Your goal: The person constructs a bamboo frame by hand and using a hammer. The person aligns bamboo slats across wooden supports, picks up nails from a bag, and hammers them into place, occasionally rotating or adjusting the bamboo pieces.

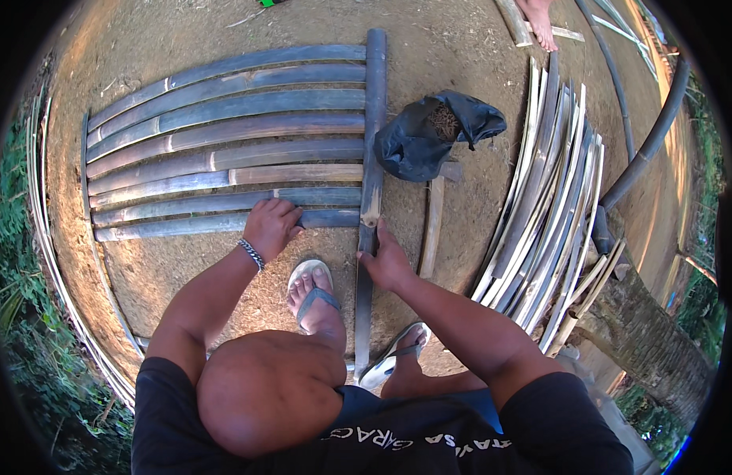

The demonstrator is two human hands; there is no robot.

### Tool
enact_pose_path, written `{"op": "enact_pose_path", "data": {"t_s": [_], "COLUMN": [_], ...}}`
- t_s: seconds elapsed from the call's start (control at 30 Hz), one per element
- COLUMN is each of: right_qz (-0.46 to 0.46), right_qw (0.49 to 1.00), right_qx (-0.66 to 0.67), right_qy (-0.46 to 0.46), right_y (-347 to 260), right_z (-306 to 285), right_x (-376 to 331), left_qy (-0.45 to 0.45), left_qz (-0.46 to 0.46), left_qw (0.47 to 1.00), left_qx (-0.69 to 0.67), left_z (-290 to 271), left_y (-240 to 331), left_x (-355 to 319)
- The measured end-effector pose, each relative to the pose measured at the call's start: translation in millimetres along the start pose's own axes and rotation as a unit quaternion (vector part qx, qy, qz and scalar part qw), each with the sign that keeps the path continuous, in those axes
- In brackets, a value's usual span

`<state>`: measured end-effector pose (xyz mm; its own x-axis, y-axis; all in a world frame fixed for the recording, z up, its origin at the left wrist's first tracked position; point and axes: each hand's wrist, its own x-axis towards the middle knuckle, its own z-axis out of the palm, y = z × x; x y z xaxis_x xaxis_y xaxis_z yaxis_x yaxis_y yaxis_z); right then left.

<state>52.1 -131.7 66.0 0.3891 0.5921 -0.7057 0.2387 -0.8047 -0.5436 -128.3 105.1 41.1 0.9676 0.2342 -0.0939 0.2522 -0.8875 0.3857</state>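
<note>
My left hand (271, 227) rests fingers-down on the nearest split bamboo slat (215, 224), close to its right end. My right hand (385, 261) presses on a long dark bamboo crosspiece (373, 134) that runs away from me across the slat ends. Several grey split bamboo slats (223, 127) lie side by side on the dirt, their right ends against the crosspiece. I squat over them, with my left sandalled foot (313, 297) between my hands.
A black plastic bag (429, 134) with something brown inside lies right of the crosspiece. A stack of bamboo strips (548, 214) lies further right, next to a tree trunk (643, 340). Another person's bare foot (540, 20) stands at the top.
</note>
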Motion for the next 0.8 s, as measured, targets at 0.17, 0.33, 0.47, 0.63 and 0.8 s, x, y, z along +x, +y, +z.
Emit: {"op": "enact_pose_path", "data": {"t_s": [0.17, 0.33, 0.47, 0.63, 0.8], "right_qz": [0.007, 0.007, 0.036, -0.001, 0.045], "right_qw": [1.000, 1.000, 0.999, 0.999, 0.991], "right_qx": [0.005, -0.002, -0.008, -0.037, 0.128], "right_qy": [-0.010, -0.011, -0.027, 0.001, 0.007], "right_y": [-2.6, -3.5, -12.1, 4.7, 22.4], "right_z": [-0.2, -2.3, -3.4, 0.9, -1.2], "right_x": [0.0, -1.5, -1.8, -2.0, -10.0], "left_qy": [-0.005, -0.011, -0.005, -0.002, 0.006], "left_qz": [0.022, 0.030, 0.041, 0.025, 0.021], "left_qw": [1.000, 0.999, 0.999, 0.999, 1.000], "left_qx": [-0.002, 0.001, -0.003, -0.022, -0.022], "left_z": [1.2, 1.8, -1.2, -4.6, -4.0], "left_y": [-5.9, -5.9, -6.3, -0.3, 2.0], "left_x": [1.4, 3.2, 3.4, 3.6, 1.2]}}
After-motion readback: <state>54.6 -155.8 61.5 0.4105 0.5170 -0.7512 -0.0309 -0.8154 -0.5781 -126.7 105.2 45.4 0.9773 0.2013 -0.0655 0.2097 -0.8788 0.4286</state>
